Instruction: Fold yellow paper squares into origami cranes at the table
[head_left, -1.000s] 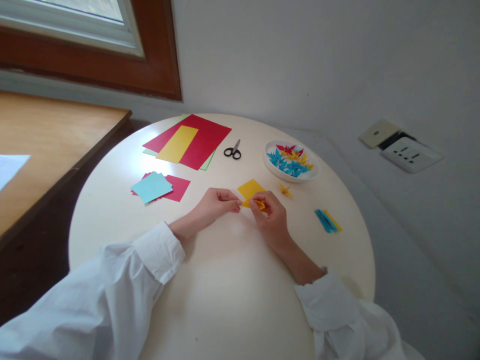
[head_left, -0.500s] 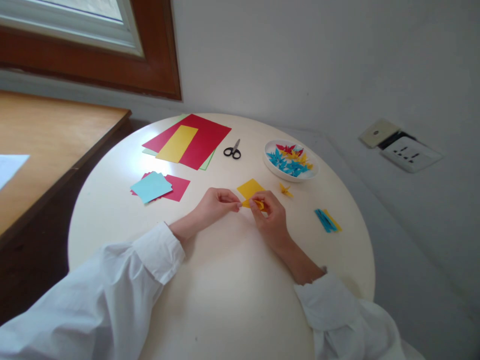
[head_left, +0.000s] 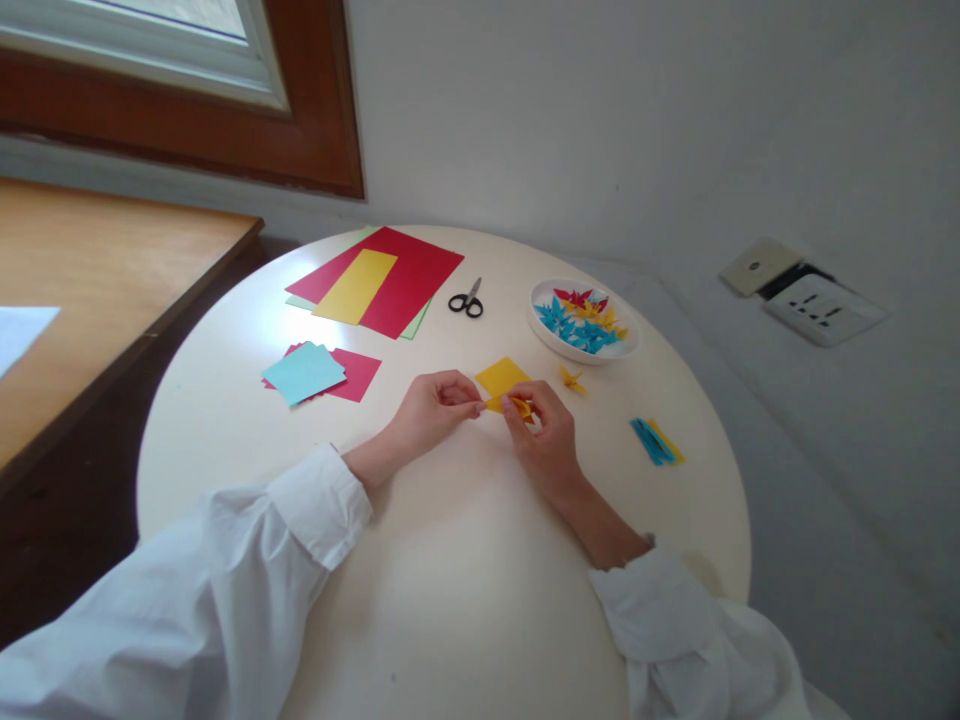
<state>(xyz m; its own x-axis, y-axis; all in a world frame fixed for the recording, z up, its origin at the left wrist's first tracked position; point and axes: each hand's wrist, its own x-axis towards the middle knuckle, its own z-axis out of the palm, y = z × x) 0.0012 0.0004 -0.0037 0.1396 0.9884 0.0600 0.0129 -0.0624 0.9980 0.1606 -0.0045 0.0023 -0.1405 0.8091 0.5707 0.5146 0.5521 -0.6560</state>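
Observation:
Between my two hands is a small piece of folded yellow paper. My left hand pinches its left tip between thumb and forefinger. On its other side my right hand grips it, and the fingers cover part of the folds. Just behind lies a flat yellow paper square. A finished yellow paper crane rests on the table to the right of my right hand. Further back, a white dish holds several red, yellow and blue paper cranes.
Black-handled scissors lie behind my hands on the round white table. Back left are large red sheets with a yellow strip; nearer are light blue squares over pink ones. Blue and yellow strips lie right.
Almost nothing differs. Both hands keep their grip on the folded yellow paper, and the whole view has shifted very slightly.

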